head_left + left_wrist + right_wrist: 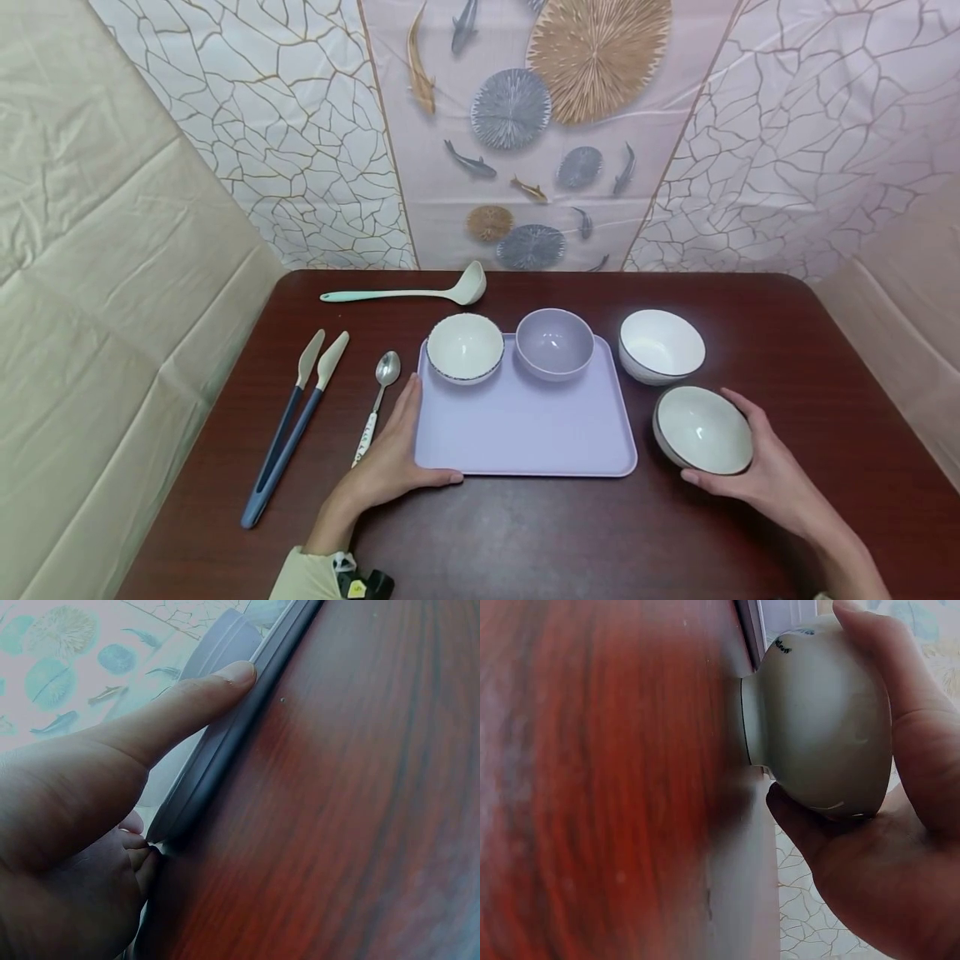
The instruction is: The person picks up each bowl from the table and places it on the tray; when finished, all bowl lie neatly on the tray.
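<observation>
My right hand (776, 479) grips a white bowl (703, 429) by its side, thumb at the front and fingers round the far right. Small dark marks show on the wall of this bowl (821, 712) in the right wrist view, its foot close over the wood. At the near left corner of a lilac tray (525, 433), my left hand (393, 454) rests with straight fingers along the left side. Its thumb (195, 701) lies against the front rim. On the tray's far side stand a dark-rimmed white bowl (465, 346) and a lilac bowl (555, 343).
Another white bowl (660, 343) stands right of the tray, just behind the gripped one. Left of the tray lie a spoon (386, 371) with a patterned handle and blue-handled tongs (292, 433). A ladle (405, 294) lies along the table's back edge, before the patterned backdrop.
</observation>
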